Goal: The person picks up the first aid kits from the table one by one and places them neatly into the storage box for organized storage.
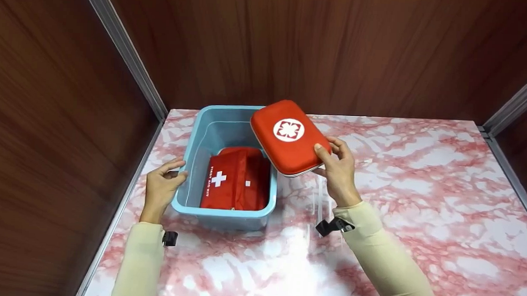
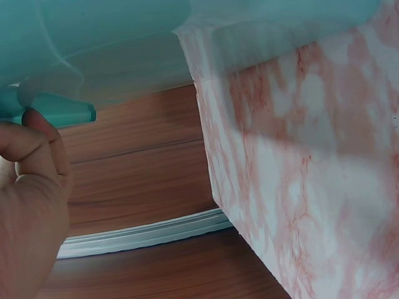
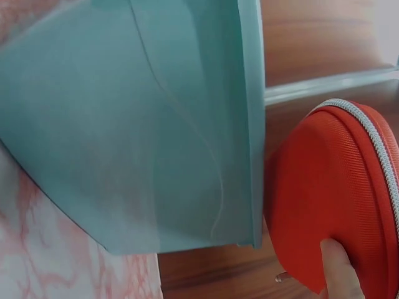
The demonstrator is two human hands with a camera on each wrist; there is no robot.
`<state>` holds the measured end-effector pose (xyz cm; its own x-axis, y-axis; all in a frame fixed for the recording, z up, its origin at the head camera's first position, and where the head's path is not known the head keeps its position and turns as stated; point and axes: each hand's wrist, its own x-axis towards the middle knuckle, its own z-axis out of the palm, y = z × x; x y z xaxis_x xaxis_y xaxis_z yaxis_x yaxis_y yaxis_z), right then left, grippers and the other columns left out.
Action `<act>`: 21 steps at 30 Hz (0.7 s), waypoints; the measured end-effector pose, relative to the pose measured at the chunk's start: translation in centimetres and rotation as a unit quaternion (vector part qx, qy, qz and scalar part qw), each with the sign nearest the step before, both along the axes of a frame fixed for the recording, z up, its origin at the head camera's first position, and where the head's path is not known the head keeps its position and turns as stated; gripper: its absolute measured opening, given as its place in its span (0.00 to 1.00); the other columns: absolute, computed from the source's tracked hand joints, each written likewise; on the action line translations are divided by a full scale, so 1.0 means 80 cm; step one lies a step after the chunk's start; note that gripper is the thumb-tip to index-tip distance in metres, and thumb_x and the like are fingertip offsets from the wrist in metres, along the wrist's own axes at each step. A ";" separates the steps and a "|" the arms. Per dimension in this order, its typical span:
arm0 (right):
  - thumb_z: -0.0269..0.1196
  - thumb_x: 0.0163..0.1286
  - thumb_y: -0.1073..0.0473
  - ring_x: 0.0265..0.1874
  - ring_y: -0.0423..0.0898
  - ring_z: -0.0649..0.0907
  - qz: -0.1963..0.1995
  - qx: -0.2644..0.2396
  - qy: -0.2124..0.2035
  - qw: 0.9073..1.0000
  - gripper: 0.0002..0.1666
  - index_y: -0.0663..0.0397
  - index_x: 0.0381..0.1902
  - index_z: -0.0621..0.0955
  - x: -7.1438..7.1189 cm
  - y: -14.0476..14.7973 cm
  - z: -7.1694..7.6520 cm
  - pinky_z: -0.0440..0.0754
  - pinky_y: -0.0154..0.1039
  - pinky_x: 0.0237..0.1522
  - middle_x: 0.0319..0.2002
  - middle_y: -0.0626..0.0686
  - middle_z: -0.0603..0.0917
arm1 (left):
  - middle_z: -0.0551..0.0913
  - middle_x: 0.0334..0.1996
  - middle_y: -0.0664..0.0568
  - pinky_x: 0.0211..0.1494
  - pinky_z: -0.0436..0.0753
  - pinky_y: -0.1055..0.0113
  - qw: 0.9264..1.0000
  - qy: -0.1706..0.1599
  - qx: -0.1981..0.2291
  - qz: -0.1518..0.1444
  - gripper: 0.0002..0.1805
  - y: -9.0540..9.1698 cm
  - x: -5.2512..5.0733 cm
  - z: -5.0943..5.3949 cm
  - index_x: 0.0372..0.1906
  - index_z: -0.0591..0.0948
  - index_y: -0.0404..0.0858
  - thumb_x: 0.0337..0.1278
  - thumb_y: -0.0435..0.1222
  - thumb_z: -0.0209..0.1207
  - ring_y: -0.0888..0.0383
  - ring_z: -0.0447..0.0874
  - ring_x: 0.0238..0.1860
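Observation:
A red zippered first aid case [image 1: 270,150] with a white round emblem is held up by my right hand [image 1: 340,173], thumb on top and fingers beneath. It hangs tilted over the right rim of a blue plastic bin [image 1: 223,213]. In the right wrist view the case [image 3: 318,193] shows its pale zipper, beside the bin's wall [image 3: 124,143]. My left hand [image 1: 164,186] pinches the bin's left rim; the left wrist view shows those fingers [image 2: 47,140] at the rim. Inside the bin lies a red first aid pouch [image 1: 226,193] with a white cross.
The bin stands on a pink-and-white marbled table [image 1: 403,198], toward its back left. Dark wood panels [image 1: 339,53] rise behind and on both sides, with a metal strip [image 1: 125,48] at the left corner. A small black wrist camera [image 1: 331,226] sits at the right cuff.

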<state>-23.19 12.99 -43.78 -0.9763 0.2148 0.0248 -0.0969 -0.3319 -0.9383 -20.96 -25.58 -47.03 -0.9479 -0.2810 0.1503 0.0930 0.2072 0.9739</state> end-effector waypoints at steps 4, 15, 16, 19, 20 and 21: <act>0.64 0.68 0.67 0.33 0.48 0.85 0.008 0.005 0.001 1.000 0.22 0.62 0.58 0.74 0.002 -0.010 0.000 0.87 0.44 0.26 0.50 0.59 0.72 | 0.79 0.59 0.33 0.38 0.78 0.80 1.000 0.005 0.005 -0.002 0.17 0.003 0.003 0.008 0.49 0.83 0.20 0.52 0.19 0.64 0.66 0.79 0.33; 0.65 0.67 0.67 0.32 0.49 0.85 0.033 0.011 -0.004 0.999 0.23 0.61 0.59 0.75 0.005 -0.035 0.000 0.87 0.42 0.27 0.50 0.58 0.72 | 0.78 0.57 0.29 0.36 0.78 0.80 1.000 0.011 0.005 -0.008 0.17 0.016 0.020 0.035 0.49 0.81 0.18 0.52 0.19 0.64 0.66 0.79 0.33; 0.65 0.67 0.67 0.32 0.49 0.85 0.034 0.010 -0.004 0.999 0.23 0.61 0.59 0.75 0.006 -0.037 0.000 0.87 0.43 0.27 0.50 0.58 0.73 | 0.79 0.57 0.29 0.37 0.78 0.80 1.000 0.011 0.004 -0.008 0.17 0.016 0.020 0.035 0.48 0.81 0.18 0.52 0.19 0.64 0.65 0.79 0.33; 0.65 0.67 0.68 0.32 0.49 0.85 0.038 0.004 0.000 0.999 0.23 0.62 0.58 0.74 0.006 -0.045 0.001 0.87 0.44 0.27 0.49 0.59 0.73 | 0.79 0.57 0.29 0.39 0.78 0.80 1.000 0.011 0.004 -0.009 0.16 0.016 0.020 0.035 0.48 0.82 0.18 0.52 0.19 0.64 0.65 0.80 0.34; 0.65 0.67 0.68 0.32 0.49 0.85 0.039 0.002 0.000 0.999 0.22 0.62 0.58 0.74 0.006 -0.048 0.001 0.87 0.44 0.27 0.49 0.59 0.73 | 0.79 0.57 0.30 0.39 0.78 0.80 1.000 0.011 0.005 -0.009 0.16 0.016 0.020 0.035 0.48 0.82 0.18 0.52 0.19 0.64 0.65 0.80 0.34; 0.65 0.67 0.68 0.32 0.49 0.85 0.040 0.001 0.001 0.999 0.22 0.62 0.58 0.74 0.006 -0.050 0.001 0.87 0.44 0.27 0.49 0.59 0.73 | 0.79 0.57 0.30 0.39 0.78 0.80 1.000 0.010 0.005 -0.009 0.16 0.015 0.019 0.034 0.48 0.82 0.18 0.52 0.19 0.64 0.65 0.80 0.34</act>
<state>-22.69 8.96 -43.72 -0.9904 0.1355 0.0276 -0.0723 -0.3373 -0.9386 -19.43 -24.34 -44.33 -0.9496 -0.2652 0.1669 0.1167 0.1948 0.9739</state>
